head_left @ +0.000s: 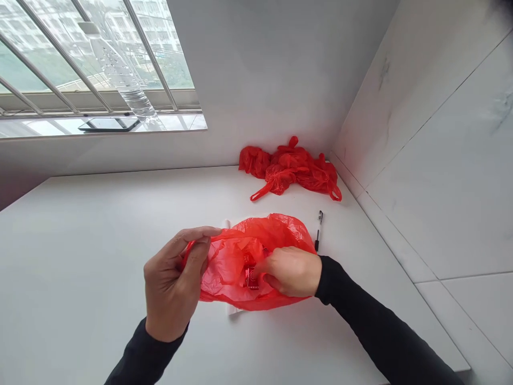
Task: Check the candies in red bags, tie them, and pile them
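Observation:
A red plastic bag (224, 262) lies with its mouth facing me over the white table. My left hand (176, 278) pinches the bag's left rim between thumb and fingers. Inside the mouth, my right hand (292, 270) reaches in from the right with its fingers curled together. Its fingertips are at a small red packet (251, 279) with pale printing and seem to grip it. The bag's film and my fingers hide part of that packet. Under the bag, the edge of something white (234, 309) sticks out.
Crumpled red plastic bags (292, 168) are heaped at the back by the wall. A pen (319, 231) lies right of the bag on the white table (100, 240). On the windowsill stand a clear bottle (124, 80) and a flat dark tablet-like device (109, 125).

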A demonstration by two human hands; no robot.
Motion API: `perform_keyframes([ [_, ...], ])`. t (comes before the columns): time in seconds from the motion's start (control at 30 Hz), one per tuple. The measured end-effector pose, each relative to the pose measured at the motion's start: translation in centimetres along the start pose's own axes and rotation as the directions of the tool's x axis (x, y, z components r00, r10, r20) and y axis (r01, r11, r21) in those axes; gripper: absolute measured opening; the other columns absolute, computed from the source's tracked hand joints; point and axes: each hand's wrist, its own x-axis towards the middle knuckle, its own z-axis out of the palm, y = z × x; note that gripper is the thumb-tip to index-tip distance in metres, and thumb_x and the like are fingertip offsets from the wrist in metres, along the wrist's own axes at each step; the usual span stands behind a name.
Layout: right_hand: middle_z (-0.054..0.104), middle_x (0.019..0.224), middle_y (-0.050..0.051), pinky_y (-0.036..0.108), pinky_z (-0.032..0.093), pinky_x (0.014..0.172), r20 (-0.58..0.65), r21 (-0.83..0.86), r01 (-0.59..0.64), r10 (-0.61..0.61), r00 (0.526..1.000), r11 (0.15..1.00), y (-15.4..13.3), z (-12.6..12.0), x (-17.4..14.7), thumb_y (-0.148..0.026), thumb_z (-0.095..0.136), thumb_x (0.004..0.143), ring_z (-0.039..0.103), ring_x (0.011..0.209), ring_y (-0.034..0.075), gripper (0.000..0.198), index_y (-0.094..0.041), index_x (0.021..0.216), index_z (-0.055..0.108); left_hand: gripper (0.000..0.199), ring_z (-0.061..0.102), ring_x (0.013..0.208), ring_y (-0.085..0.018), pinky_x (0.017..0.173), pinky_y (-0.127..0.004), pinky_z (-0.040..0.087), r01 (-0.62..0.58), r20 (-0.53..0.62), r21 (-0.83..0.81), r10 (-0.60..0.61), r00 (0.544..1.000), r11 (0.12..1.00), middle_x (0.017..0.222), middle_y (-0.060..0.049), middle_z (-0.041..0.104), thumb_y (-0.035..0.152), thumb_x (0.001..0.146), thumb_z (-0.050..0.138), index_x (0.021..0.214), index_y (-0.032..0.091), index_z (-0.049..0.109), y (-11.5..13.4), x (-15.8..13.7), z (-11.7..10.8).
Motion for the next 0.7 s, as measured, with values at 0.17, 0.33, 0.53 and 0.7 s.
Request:
perform_keyframes([
  [0.17, 0.065, 0.074, 0.005, 0.031, 0.03, 0.054, -0.116, -0.166, -0.243, 0.226, 0.967, 0.956, 0.5, 0.2, 0.9, -0.01, 0.053, 0.089, 0.055, 0.06, 0.02, 0.02, -0.018, 0.099, 0.068, 0.016, 0.031, 0.045, -0.009, 0.046, -0.027, 0.026, -0.016, 0.002, 0.0, 0.016, 1.0, 1.0, 0.049, 0.007, 0.04, 0.022, 0.09, 0.061, 0.086, 0.026, 0.076, 0.1, -0.1, 0.1],
  [0.33, 0.067, 0.081, 0.01, 0.032, 0.026, 0.055, -0.195, -0.21, -0.349, 0.311, 0.93, 0.913, 1.6, -0.7, 0.9, -0.008, 0.055, 0.087, 0.06, 0.068, 0.024, 0.018, -0.014, 0.101, 0.064, 0.016, 0.032, 0.045, -0.008, 0.046, -0.026, 0.028, -0.032, 0.027, -0.012, 0.032, 0.999, 0.999, 0.05, 0.007, 0.043, 0.022, 0.091, 0.061, 0.089, 0.024, 0.076, 0.0, -0.2, 0.0],
  [0.53, 0.065, 0.072, 0.008, 0.032, 0.025, 0.055, -0.142, -0.241, -0.343, 0.316, 0.938, 0.908, 1.8, -1.8, -0.5, -0.008, 0.05, 0.089, 0.058, 0.063, 0.022, 0.02, -0.017, 0.088, 0.068, 0.018, 0.04, 0.049, -0.007, 0.048, -0.024, 0.033, -0.059, 0.034, 0.01, 0.059, 0.998, 0.998, 0.063, 0.004, 0.06, 0.019, 0.092, 0.059, 0.09, 0.025, 0.076, -0.5, -0.1, -0.3],
  [0.7, 0.069, 0.076, 0.007, 0.031, 0.029, 0.056, -0.083, -0.257, -0.311, 0.299, 0.95, 0.915, 2.0, -2.2, -1.0, -0.011, 0.052, 0.09, 0.06, 0.065, 0.022, 0.022, -0.02, 0.089, 0.071, 0.018, 0.05, 0.056, -0.009, 0.053, -0.024, 0.041, -0.064, 0.036, 0.056, 0.062, 0.997, 0.996, 0.078, 0.002, 0.071, 0.019, 0.092, 0.059, 0.089, 0.025, 0.076, -0.6, 0.0, -0.3],
])
